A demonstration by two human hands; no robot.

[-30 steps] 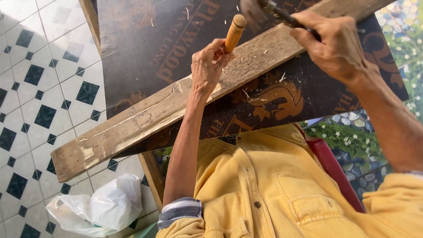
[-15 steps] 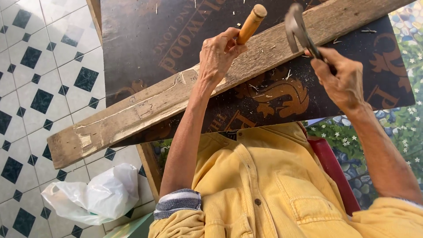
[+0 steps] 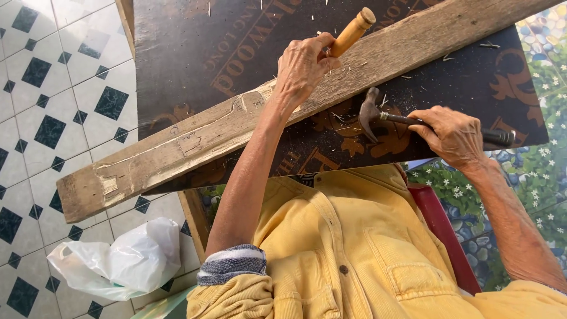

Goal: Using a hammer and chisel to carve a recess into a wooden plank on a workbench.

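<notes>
Two closed fists: our left hand (image 3: 304, 62) grips the chisel (image 3: 352, 32) planted on the plank (image 3: 195, 139); our right hand (image 3: 452, 136) holds the hammer (image 3: 378, 117) just right and nearer us, head pointing at the chisel.

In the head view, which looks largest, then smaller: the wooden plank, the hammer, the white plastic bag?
1. wooden plank, clearly largest.
2. white plastic bag.
3. hammer, partly hidden by the right hand, so bag versus hammer is unsure.
</notes>
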